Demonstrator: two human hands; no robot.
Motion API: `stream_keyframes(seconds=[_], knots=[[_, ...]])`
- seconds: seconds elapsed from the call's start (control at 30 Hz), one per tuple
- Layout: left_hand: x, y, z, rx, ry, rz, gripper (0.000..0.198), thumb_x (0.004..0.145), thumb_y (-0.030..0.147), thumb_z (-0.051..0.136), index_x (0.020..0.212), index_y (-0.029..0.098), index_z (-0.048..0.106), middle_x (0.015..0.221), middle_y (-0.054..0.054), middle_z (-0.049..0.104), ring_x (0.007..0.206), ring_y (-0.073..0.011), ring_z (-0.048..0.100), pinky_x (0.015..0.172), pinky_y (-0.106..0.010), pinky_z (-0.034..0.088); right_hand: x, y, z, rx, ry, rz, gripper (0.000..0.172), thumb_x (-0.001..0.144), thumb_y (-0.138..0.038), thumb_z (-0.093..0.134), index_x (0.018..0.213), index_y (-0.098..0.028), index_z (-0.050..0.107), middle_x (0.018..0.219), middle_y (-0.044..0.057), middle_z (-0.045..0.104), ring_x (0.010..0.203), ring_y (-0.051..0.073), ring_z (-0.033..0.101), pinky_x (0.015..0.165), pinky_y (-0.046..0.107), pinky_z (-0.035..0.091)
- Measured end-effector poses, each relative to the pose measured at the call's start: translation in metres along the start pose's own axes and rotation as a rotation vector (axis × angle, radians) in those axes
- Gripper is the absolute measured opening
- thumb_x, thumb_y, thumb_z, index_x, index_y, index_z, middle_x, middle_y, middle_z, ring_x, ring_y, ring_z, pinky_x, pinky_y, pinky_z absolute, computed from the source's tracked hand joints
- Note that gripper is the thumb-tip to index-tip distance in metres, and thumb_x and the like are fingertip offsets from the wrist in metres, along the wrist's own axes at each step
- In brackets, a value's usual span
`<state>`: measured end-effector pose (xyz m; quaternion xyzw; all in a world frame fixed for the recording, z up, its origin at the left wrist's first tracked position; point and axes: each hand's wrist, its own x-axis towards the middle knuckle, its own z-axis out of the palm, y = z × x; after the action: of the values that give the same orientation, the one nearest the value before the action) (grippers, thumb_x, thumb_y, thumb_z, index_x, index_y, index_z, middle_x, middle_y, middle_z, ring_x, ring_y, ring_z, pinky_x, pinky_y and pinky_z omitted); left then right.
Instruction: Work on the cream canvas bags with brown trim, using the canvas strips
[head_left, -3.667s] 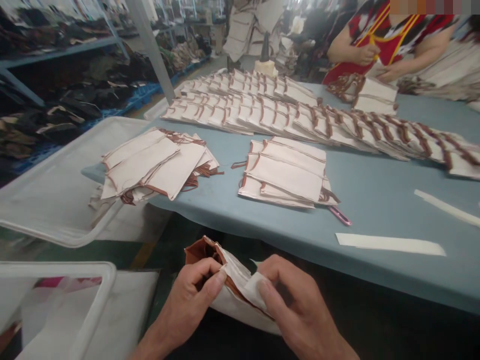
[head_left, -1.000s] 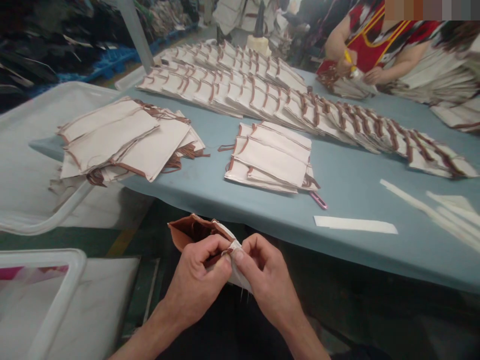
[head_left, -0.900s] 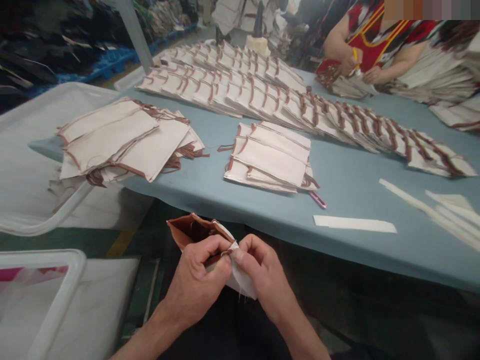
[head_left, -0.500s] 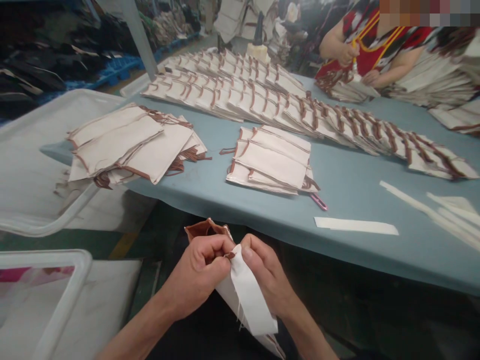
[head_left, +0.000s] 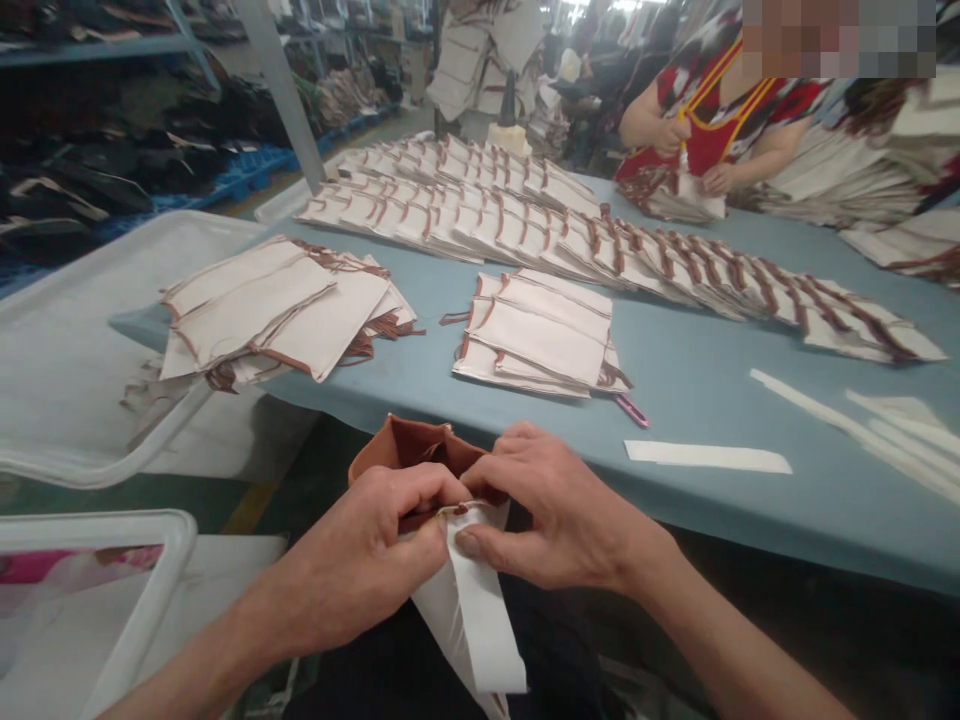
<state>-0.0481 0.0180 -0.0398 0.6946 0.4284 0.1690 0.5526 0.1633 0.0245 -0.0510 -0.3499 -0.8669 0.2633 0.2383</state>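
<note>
At six o'clock in the view, the left hand [head_left: 382,540] pinches the rim of a brown-lined pouch [head_left: 409,442] held mouth-up, and the right hand [head_left: 547,510], close beside it, clamps a dangling white strip [head_left: 489,625] there, presumably to stop slipping. From the pouch, the worktop [head_left: 694,385] carries one pile [head_left: 259,305] at ten o'clock, another pile [head_left: 540,330] at one and a loose strip [head_left: 709,457] at three, likely for easy reach.

Blue-grey table [head_left: 697,370], rows of cream pouches [head_left: 491,222], two pouch stacks [head_left: 544,328], pink tool [head_left: 632,411], white strips [head_left: 707,457]
</note>
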Motion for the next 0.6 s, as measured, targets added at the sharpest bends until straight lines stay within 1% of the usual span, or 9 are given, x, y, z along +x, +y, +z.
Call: stream_keyframes(seconds=[0.07,0.13,0.2,0.27,0.37,0.47,0.53,0.6], knots=[[-0.002,0.001,0.000,0.033,0.025,-0.016,0.016,0.091,0.023,0.053,0.083,0.018,0.065,0.070,0.004,0.063,0.061,-0.0112,0.052,0.053,-0.019,0.037,0.002,0.002,0.000,-0.062,-0.042,-0.003,0.024,0.087,-0.031,0.069,0.070,-0.019,0.056,0.062,-0.003,0.056,0.059,0.014,0.047,0.063,0.031,0.030],[-0.003,0.001,0.000,0.048,0.058,-0.015,0.010,0.089,0.018,0.053,0.082,0.019,0.061,0.069,0.005,0.062,0.060,-0.0104,0.053,0.053,-0.019,0.037,0.004,0.002,0.000,-0.048,-0.078,0.019,0.028,0.087,-0.028,0.068,0.066,-0.019,0.051,0.058,-0.005,0.050,0.056,0.011,0.040,0.060,0.030,0.024],[-0.004,0.000,0.001,0.080,0.089,0.026,0.011,0.088,0.014,0.052,0.082,0.020,0.059,0.069,0.006,0.062,0.060,-0.0096,0.054,0.054,-0.018,0.038,0.005,0.001,0.001,0.038,-0.084,0.055,0.028,0.084,-0.023,0.066,0.063,-0.019,0.048,0.058,-0.006,0.044,0.055,0.010,0.037,0.059,0.029,0.023],[-0.003,-0.004,0.000,0.141,0.115,0.109,0.014,0.090,0.011,0.050,0.085,0.021,0.059,0.070,0.007,0.062,0.060,-0.0091,0.055,0.054,-0.018,0.039,0.006,0.001,0.001,0.160,-0.069,0.113,0.024,0.083,-0.020,0.063,0.064,-0.018,0.048,0.058,-0.007,0.043,0.055,0.008,0.037,0.058,0.026,0.024],[-0.001,-0.014,-0.001,0.230,0.135,0.300,0.021,0.092,0.006,0.047,0.095,0.023,0.060,0.077,0.007,0.064,0.064,-0.0089,0.058,0.059,-0.018,0.041,0.005,0.003,0.004,0.335,-0.051,0.211,0.019,0.082,-0.020,0.061,0.065,-0.018,0.052,0.059,-0.007,0.044,0.055,0.007,0.037,0.055,0.023,0.025],[0.004,-0.029,-0.001,0.273,0.152,0.560,0.028,0.090,0.001,0.044,0.102,0.025,0.055,0.078,0.006,0.062,0.063,-0.0098,0.057,0.062,-0.020,0.042,0.003,0.004,0.008,0.525,-0.058,0.289,0.023,0.082,-0.020,0.061,0.063,-0.018,0.049,0.058,-0.008,0.038,0.054,0.007,0.033,0.052,0.022,0.024],[0.009,-0.038,0.000,0.283,0.160,0.731,0.032,0.089,0.000,0.044,0.109,0.025,0.052,0.075,0.004,0.060,0.060,-0.0117,0.054,0.061,-0.023,0.041,0.000,0.004,0.011,0.727,-0.090,0.346,0.024,0.081,-0.024,0.064,0.064,-0.019,0.048,0.058,-0.008,0.035,0.054,0.007,0.029,0.049,0.021,0.022],[0.014,-0.047,0.001,0.297,0.163,0.863,0.034,0.091,0.003,0.044,0.117,0.024,0.050,0.075,0.001,0.060,0.059,-0.0144,0.053,0.059,-0.026,0.040,-0.003,0.005,0.016,0.958,-0.117,0.408,0.025,0.081,-0.032,0.069,0.068,-0.018,0.053,0.059,-0.008,0.038,0.054,0.007,0.030,0.048,0.021,0.022]])
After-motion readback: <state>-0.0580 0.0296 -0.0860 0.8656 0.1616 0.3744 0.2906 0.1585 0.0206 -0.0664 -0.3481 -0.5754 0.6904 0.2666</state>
